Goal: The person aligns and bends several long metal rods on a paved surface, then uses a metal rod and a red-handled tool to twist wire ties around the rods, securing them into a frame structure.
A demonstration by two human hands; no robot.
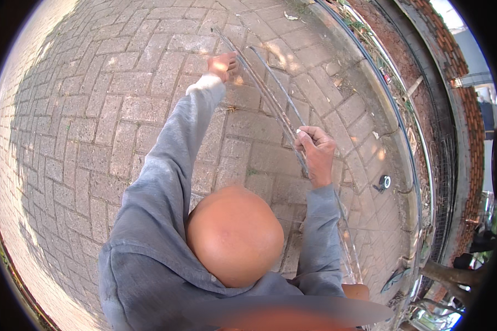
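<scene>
Long thin metal rods [268, 96], rusty brown in parts, lie side by side on the paving, running from the far middle down toward my right hand. A thinner dark rod [279, 83] lies to their right. My left hand [222, 66] is at their far part, fingers curled together with the tips against the near side of the rods. Whatever it may hold is hidden. Beside the near part of the rods, my right hand [316, 149] is closed, pinching a small white piece [299, 131] between thumb and finger. Its wrist partly covers the rods.
Grey-brown paving bricks [143, 107] form the ground. More thin rods [348, 237] continue past my right forearm. A small black-and-white round object [385, 182] lies near the curb [395, 118] at right. Beyond it run pipes [419, 143], red soil and a brick wall [474, 154].
</scene>
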